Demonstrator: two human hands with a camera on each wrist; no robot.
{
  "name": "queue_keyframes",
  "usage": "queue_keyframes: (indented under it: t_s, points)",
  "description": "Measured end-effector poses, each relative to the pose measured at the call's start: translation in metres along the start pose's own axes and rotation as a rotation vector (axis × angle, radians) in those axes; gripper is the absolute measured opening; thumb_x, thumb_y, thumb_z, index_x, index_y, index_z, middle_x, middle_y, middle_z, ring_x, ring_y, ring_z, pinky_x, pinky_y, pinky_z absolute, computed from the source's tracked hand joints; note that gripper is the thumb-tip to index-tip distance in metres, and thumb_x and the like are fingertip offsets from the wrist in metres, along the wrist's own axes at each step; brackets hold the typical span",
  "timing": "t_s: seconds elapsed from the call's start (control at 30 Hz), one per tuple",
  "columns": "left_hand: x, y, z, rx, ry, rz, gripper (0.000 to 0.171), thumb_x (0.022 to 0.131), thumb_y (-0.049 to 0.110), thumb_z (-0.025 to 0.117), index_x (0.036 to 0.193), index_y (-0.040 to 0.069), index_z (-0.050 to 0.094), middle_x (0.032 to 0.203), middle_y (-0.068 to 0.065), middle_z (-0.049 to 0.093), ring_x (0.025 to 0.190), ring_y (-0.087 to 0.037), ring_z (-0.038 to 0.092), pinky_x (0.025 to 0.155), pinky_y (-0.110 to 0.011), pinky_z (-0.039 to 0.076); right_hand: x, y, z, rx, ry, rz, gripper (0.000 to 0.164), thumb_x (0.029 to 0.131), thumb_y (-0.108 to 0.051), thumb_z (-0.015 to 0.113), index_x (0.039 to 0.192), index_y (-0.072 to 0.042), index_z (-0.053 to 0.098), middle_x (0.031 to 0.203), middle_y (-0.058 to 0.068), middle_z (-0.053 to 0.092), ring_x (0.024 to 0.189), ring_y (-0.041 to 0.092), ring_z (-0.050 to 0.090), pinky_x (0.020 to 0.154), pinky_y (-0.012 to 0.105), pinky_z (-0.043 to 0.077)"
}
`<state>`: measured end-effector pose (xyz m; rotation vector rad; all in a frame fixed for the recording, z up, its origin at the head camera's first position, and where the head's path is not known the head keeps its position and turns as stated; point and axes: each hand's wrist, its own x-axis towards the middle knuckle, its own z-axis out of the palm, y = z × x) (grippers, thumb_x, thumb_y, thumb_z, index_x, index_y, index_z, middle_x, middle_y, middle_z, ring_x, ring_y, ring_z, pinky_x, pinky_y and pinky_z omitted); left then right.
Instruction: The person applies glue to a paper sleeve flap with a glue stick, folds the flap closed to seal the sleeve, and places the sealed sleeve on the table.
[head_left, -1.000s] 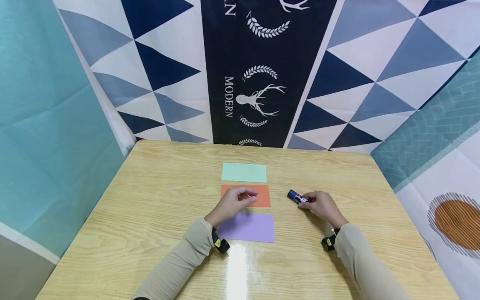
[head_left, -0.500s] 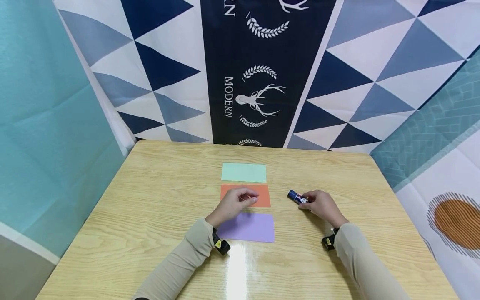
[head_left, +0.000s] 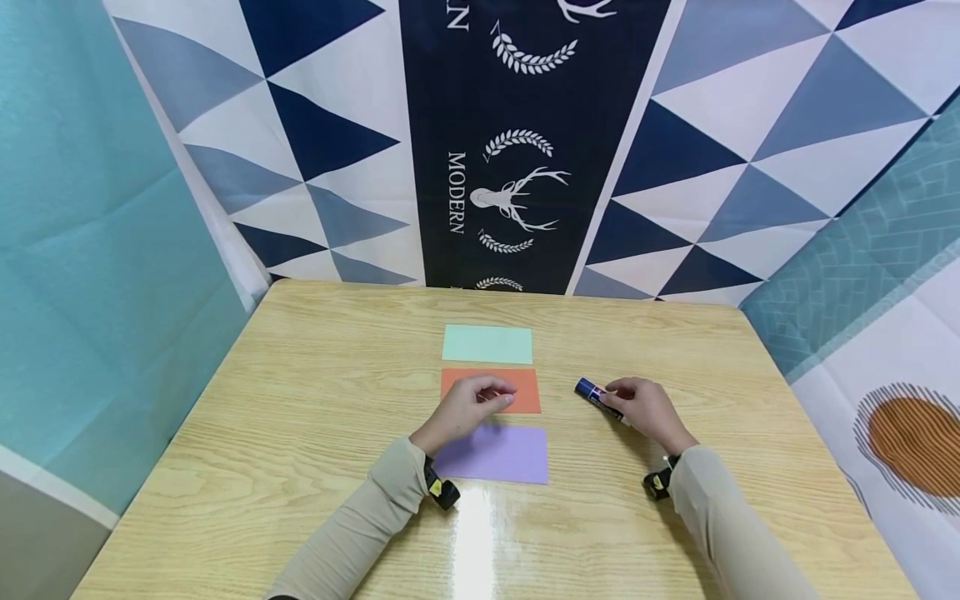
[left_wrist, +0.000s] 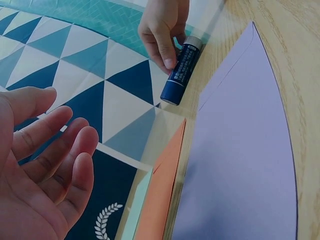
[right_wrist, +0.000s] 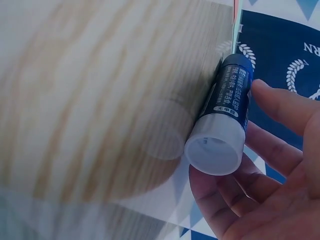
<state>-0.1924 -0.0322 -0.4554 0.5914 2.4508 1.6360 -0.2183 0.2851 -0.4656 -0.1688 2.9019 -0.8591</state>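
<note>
A dark blue glue stick [head_left: 588, 389] with a pale end lies on the table, right of the paper. My right hand [head_left: 647, 408] hovers at its near end, thumb close over it, fingers loosely bent; the right wrist view shows the thumb beside the glue stick [right_wrist: 230, 95] and the fingers spread beyond it. My left hand [head_left: 465, 408] hangs above the orange paper [head_left: 528, 392] and purple paper [head_left: 510, 458], holding nothing. Its fingers are relaxed and slightly bent in the left wrist view. A mint green paper [head_left: 487, 344] lies farther back.
The three papers form a column on the wooden table [head_left: 322, 400]. Behind the table hangs a patterned cloth [head_left: 517, 150], with a teal cloth [head_left: 97, 208] at the left. Black bands with small cameras sit on both wrists.
My right hand has loosened from the glue stick and risen slightly; its thumb has moved back over the stick, and the pale end now shows. My left hand has stayed in place.
</note>
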Motion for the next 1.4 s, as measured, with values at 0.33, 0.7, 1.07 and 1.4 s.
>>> queue_keyframes:
  t_s: [0.33,0.7,1.07,1.4]
  points:
    - [0.000,0.000,0.000,0.001,0.003,0.006,0.025,0.095,0.019,0.064,0.112,0.001,0.069,0.104,-0.007,0.073,0.082,-0.008,0.059,0.074,-0.020,0.049,-0.002,-0.002,-0.001,0.016,0.012,0.009,0.033,0.096,-0.026,0.061,0.113,0.001,0.069,0.103,0.019,0.070,0.086,0.023,0.063,0.071,0.034,0.050]
    - [0.000,0.000,-0.002,0.001,0.007,0.015,0.025,0.095,0.019,0.063,0.112,0.001,0.069,0.104,-0.008,0.073,0.083,-0.010,0.061,0.074,-0.021,0.050,-0.005,-0.003,-0.006,-0.001,0.023,0.012,0.032,0.097,-0.025,0.058,0.114,0.001,0.068,0.103,0.019,0.069,0.085,0.022,0.062,0.069,0.032,0.049]
    - [0.001,-0.001,-0.004,0.003,0.017,-0.009,0.025,0.095,0.020,0.063,0.113,0.003,0.069,0.102,-0.006,0.073,0.084,-0.011,0.060,0.074,-0.021,0.050,-0.007,-0.006,-0.007,0.023,0.061,-0.005,0.031,0.098,-0.023,0.057,0.115,0.001,0.068,0.104,0.019,0.067,0.082,0.020,0.059,0.066,0.030,0.045]
    - [0.000,-0.002,-0.006,-0.007,0.047,-0.033,0.027,0.096,0.022,0.062,0.114,0.004,0.069,0.102,-0.006,0.072,0.083,-0.011,0.059,0.073,-0.023,0.049,-0.013,-0.013,-0.012,0.053,0.119,-0.011,0.033,0.099,-0.026,0.056,0.114,0.001,0.068,0.109,0.022,0.066,0.093,0.029,0.062,0.075,0.039,0.050]
